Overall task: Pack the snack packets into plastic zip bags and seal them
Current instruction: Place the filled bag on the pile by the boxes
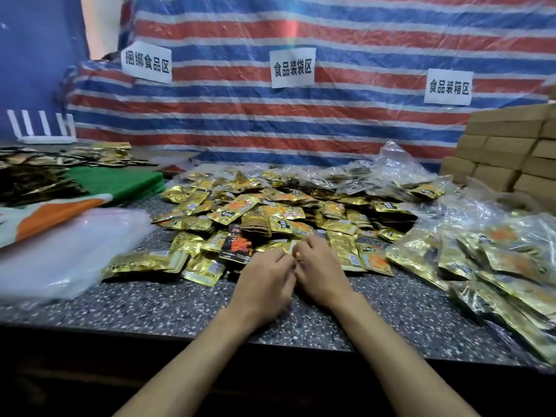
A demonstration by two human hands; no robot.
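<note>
The snack packets (270, 212) lie heaped just beyond the grip, the nearest gold ones under the fingertips. Left hand (264, 278) and right hand (319, 272) meet, fingers curled in; whether they pinch a packet cannot be told. The sound play looks like squaring a small flat stack first, then reaching left for the empty zip bags (60, 251). Filled bags (496, 266) sit off right.

Snack packets (228, 210) are gleaming gold with orange-black print; countertop (135, 308) is showing dark-grey speckle; tarp (361, 40) is showing red-blue-white stripes; boxes (505, 145) looking tan.
</note>
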